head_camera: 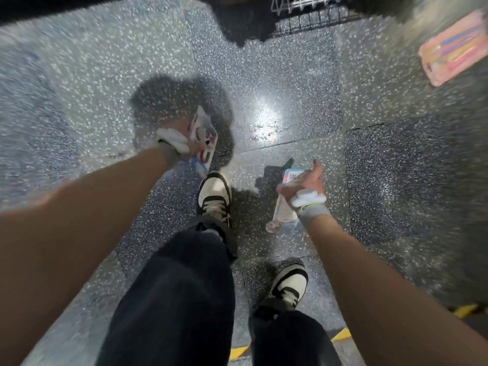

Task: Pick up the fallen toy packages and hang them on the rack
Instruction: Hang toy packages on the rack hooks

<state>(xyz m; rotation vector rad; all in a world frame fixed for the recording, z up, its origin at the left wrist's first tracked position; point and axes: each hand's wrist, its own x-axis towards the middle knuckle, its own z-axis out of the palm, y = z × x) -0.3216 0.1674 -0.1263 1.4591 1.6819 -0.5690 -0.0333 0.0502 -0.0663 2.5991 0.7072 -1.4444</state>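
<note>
I look straight down at a speckled floor, and the frame is blurred by motion. My left hand [184, 140] grips a white and pink toy package [203, 136] above the floor, left of centre. My right hand [306, 184] grips a second toy package [286, 207], pale with a barcode label, hanging down from the fingers. A third package, pink with coloured stripes [454, 47], lies at the upper right. Part of a wire rack [303, 6] shows at the top edge.
My two legs in dark trousers and black-and-white shoes [215, 196] stand between my arms. A bright light reflection [266, 118] glares on the floor. Yellow and black hazard tape [340, 335] runs along the bottom right.
</note>
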